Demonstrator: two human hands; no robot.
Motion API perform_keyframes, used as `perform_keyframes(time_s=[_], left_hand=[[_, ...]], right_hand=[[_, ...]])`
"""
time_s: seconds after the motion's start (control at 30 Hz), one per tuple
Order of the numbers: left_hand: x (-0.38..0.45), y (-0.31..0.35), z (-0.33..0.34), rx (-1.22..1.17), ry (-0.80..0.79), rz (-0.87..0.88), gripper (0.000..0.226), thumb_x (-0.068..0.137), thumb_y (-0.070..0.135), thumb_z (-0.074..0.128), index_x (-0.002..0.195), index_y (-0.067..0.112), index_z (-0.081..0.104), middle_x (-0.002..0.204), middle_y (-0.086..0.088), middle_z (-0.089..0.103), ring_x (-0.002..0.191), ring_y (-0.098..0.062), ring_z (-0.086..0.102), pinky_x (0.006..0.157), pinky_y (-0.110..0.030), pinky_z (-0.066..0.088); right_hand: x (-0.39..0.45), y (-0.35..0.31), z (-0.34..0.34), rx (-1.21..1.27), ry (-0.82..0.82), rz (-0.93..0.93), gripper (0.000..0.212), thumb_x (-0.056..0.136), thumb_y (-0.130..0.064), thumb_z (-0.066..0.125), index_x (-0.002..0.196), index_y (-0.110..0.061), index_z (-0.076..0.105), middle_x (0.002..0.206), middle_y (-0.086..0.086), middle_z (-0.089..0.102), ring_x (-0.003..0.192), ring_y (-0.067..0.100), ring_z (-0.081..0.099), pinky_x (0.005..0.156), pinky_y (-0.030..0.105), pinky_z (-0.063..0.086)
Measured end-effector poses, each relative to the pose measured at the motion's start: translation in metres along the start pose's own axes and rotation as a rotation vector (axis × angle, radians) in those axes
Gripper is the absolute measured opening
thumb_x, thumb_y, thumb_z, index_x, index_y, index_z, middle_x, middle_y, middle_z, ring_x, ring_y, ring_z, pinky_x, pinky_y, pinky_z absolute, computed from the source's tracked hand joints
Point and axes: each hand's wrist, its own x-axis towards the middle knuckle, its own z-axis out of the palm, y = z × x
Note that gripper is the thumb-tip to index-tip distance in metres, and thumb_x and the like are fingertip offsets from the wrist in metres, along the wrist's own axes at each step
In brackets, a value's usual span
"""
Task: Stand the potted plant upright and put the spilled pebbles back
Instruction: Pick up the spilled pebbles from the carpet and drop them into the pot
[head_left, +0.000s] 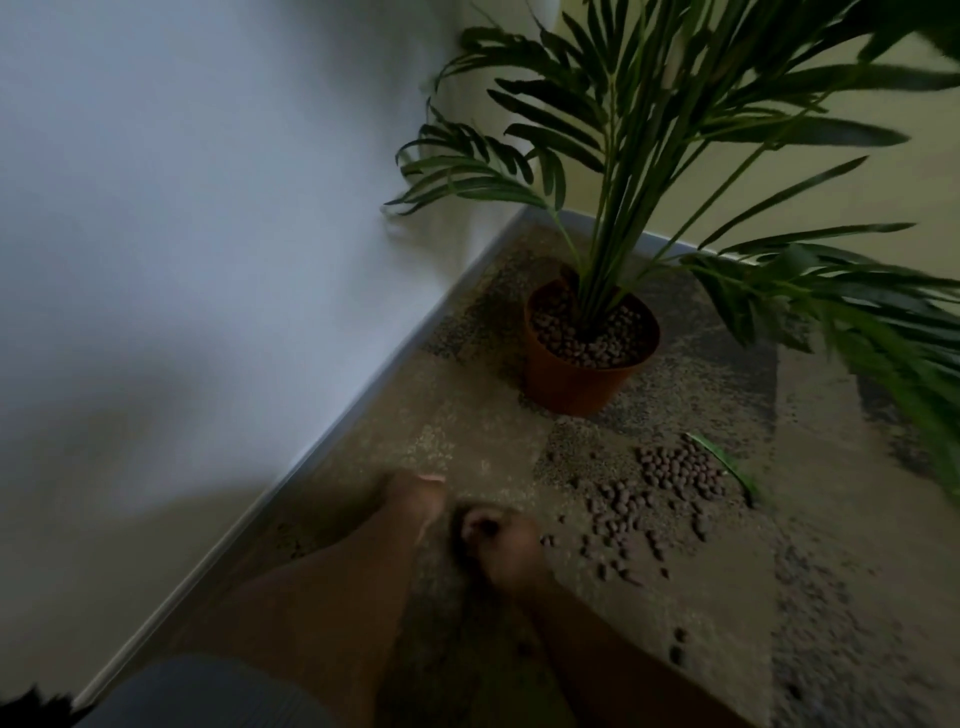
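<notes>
Fingers (480, 525) of right hand curled together, blurred, spilled pebbles (675, 470) just beyond

No text, label, brand, number or sign can be read anywhere in this dim, blurred view, neither on the round terracotta-orange plastic plant pot (576, 384) nor elsewhere.

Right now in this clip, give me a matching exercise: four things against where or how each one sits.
Things:
1. orange pot
2. spilled pebbles
3. fallen leaf
4. right hand

States:
A. curled, low over the carpet
B. upright near the corner
C. lying beside the largest pebble heap
D. scattered on the carpet in front of the pot

Pairs: 1-B, 2-D, 3-C, 4-A
</notes>
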Motion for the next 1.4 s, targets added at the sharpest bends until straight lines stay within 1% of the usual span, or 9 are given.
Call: perform_keyframes(time_s=[0.17, 0.47, 0.67, 0.8, 0.9, 1.0, 1.17, 1.3, 1.4], left_hand=[[-0.012, 0.032, 0.014, -0.548, -0.189, -0.225, 0.023, 0.098, 0.009, 0.053, 0.119, 0.005, 0.061, 0.082, -0.003, 0.06, 0.07, -0.006, 0.057, 0.04, -0.013, 0.049], [-0.031, 0.156, 0.052, -0.949, -0.318, -0.044, 0.036, 0.101, 0.016, 0.036, 0.126, 0.01, 0.061, 0.075, -0.002, 0.056, 0.063, -0.01, 0.054, 0.048, -0.02, 0.049], [-0.037, 0.212, 0.074, -1.042, -0.394, 0.059, 0.025, 0.101, 0.01, 0.031, 0.09, 0.005, 0.052, 0.079, -0.01, 0.046, 0.061, -0.012, 0.042, 0.056, -0.022, 0.044], [-0.044, 0.225, 0.08, -1.079, -0.563, 0.055, 0.038, 0.101, 0.025, 0.044, 0.127, 0.0, 0.055, 0.123, -0.017, 0.06, 0.112, -0.032, 0.059, 0.077, -0.036, 0.054], [-0.047, 0.221, 0.083, -1.086, -0.535, 0.041, 0.046, 0.104, 0.025, 0.033, 0.138, -0.003, 0.046, 0.136, -0.023, 0.053, 0.122, -0.033, 0.054, 0.071, -0.033, 0.056], [-0.045, 0.207, 0.078, -1.112, -0.424, 0.012, 0.047, 0.105, 0.018, 0.021, 0.146, 0.001, 0.037, 0.142, -0.019, 0.048, 0.13, -0.03, 0.049, 0.098, -0.035, 0.047], [-0.048, 0.172, 0.057, -1.022, -0.214, 0.044, 0.035, 0.102, 0.022, 0.034, 0.123, 0.016, 0.061, 0.107, -0.001, 0.069, 0.082, -0.012, 0.066, 0.064, -0.024, 0.052], [-0.037, 0.127, 0.054, -0.772, -0.128, 0.036, 0.018, 0.099, 0.022, 0.048, 0.103, 0.021, 0.065, 0.086, 0.002, 0.068, 0.071, -0.01, 0.06, 0.06, -0.023, 0.046], [-0.033, 0.094, 0.051, -0.507, -0.105, 0.071, 0.027, 0.101, 0.014, 0.041, 0.113, 0.02, 0.064, 0.096, -0.002, 0.065, 0.073, -0.011, 0.057, 0.058, -0.022, 0.044]], right_hand=[[0.016, -0.03, -0.039, 0.923, 0.065, 0.447, 0.013, 0.093, 0.01, 0.049, 0.09, 0.001, 0.059, 0.092, 0.014, 0.058, 0.084, 0.021, 0.056, 0.068, 0.029, 0.057], [0.044, -0.092, -0.117, 1.366, 0.12, 0.233, 0.021, 0.095, -0.003, 0.035, 0.087, -0.002, 0.054, 0.093, 0.016, 0.057, 0.092, 0.025, 0.059, 0.099, 0.033, 0.05], [0.069, -0.129, -0.157, 1.345, 0.247, 0.083, 0.023, 0.097, -0.004, 0.028, 0.092, -0.003, 0.051, 0.093, 0.015, 0.05, 0.094, 0.029, 0.056, 0.104, 0.034, 0.046], [0.08, -0.138, -0.171, 1.236, 0.273, 0.075, 0.03, 0.097, 0.0, 0.026, 0.112, -0.005, 0.051, 0.105, 0.017, 0.056, 0.096, 0.029, 0.057, 0.087, 0.036, 0.052], [0.081, -0.136, -0.175, 1.185, 0.266, 0.081, 0.038, 0.096, 0.003, 0.028, 0.125, 0.001, 0.053, 0.123, 0.02, 0.058, 0.111, 0.03, 0.057, 0.097, 0.038, 0.051], [0.076, -0.13, -0.173, 1.176, 0.247, 0.089, 0.041, 0.099, 0.002, 0.027, 0.134, 0.01, 0.046, 0.12, 0.023, 0.057, 0.109, 0.028, 0.055, 0.103, 0.037, 0.047], [0.059, -0.113, -0.157, 1.118, 0.172, 0.057, 0.034, 0.097, 0.006, 0.036, 0.13, 0.007, 0.044, 0.13, 0.026, 0.052, 0.123, 0.033, 0.054, 0.107, 0.039, 0.046], [0.055, -0.093, -0.143, 0.883, 0.136, 0.166, 0.019, 0.095, 0.004, 0.046, 0.112, 0.001, 0.052, 0.117, 0.019, 0.06, 0.105, 0.029, 0.063, 0.077, 0.03, 0.057], [0.055, -0.072, -0.135, 0.535, 0.18, 0.23, 0.018, 0.094, -0.001, 0.051, 0.108, -0.004, 0.061, 0.091, 0.009, 0.066, 0.076, 0.019, 0.064, 0.058, 0.025, 0.053]])
